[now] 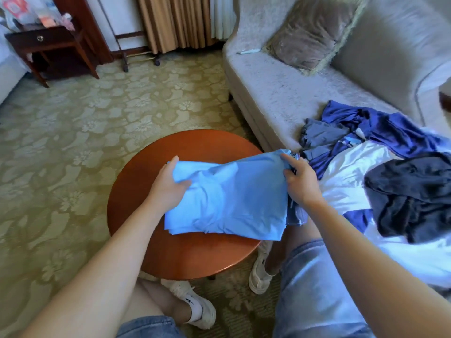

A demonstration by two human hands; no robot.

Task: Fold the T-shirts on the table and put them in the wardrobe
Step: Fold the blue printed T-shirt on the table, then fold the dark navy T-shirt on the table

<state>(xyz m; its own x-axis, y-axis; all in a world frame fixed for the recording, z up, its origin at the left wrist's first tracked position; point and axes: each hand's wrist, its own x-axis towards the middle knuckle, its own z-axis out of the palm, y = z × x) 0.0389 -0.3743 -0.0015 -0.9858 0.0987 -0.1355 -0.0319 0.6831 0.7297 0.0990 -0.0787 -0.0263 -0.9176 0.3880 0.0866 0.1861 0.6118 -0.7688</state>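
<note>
— Where now with the light blue T-shirt (227,201)?

— Stretched between both hands over the round table (195,259); pinched at one folded edge by the left hand (168,186), thumb on top and fingers curled under; clutched at the far corner by the right hand (301,184), fingers bunched round the cloth; sagging onto the wood just below the wrists.

— Halved already, then?

— Looks so, judging by the layered hem nearest the body; probably needs one more fold.

— How to do that neatly?

— Keep both grips level; pull gently apart to draw out the creases between the hands; lay flat before folding; bring the right-hand edge over to the left-hand one, corners matched; smooth with a flat palm afterwards; hold on to the bunched corner under the right hand until then, or risk a loose sleeve slipping out.

— Anything in the way?

— Just right of the right hand, a heap of unfolded clothes (380,172) on the sofa (280,89), blue and white with a dark garment (415,198) on top; near enough to snag the shirt's end, so better to work towards the left hand; below the right wrist, a knee in denim shorts (314,276) beside the table edge; beyond both hands, patterned carpet (73,142); far beyond the left hand, a dark bedside table (46,42); no wardrobe in sight.
</note>
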